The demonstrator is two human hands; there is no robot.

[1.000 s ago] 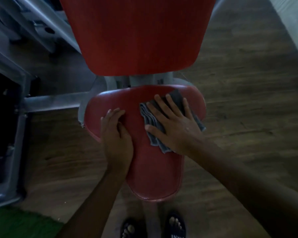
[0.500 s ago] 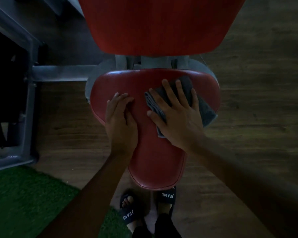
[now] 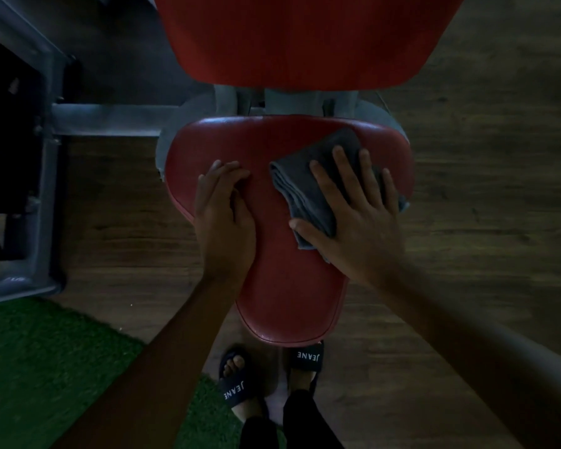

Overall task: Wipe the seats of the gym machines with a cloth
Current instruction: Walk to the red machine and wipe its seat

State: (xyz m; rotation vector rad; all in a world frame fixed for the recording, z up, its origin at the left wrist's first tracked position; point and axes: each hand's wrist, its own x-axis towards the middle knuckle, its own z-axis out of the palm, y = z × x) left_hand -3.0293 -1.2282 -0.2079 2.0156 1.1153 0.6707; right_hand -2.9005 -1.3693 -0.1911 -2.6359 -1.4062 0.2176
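Where wood floor meets turf, seat stands.

Pretty dim shot overall, colours muddy and a bit grainy. The far left of the frame is nearly black. Faint sheen along the top edge of the red seat. The wood floor on the right looks smeared, and straight lines bow toward the corners.

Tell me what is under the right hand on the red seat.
Under the right hand lies a folded grey cloth, pressed flat on the red seat. The hand covers the cloth's middle, and the cloth hides the seat surface beneath it.
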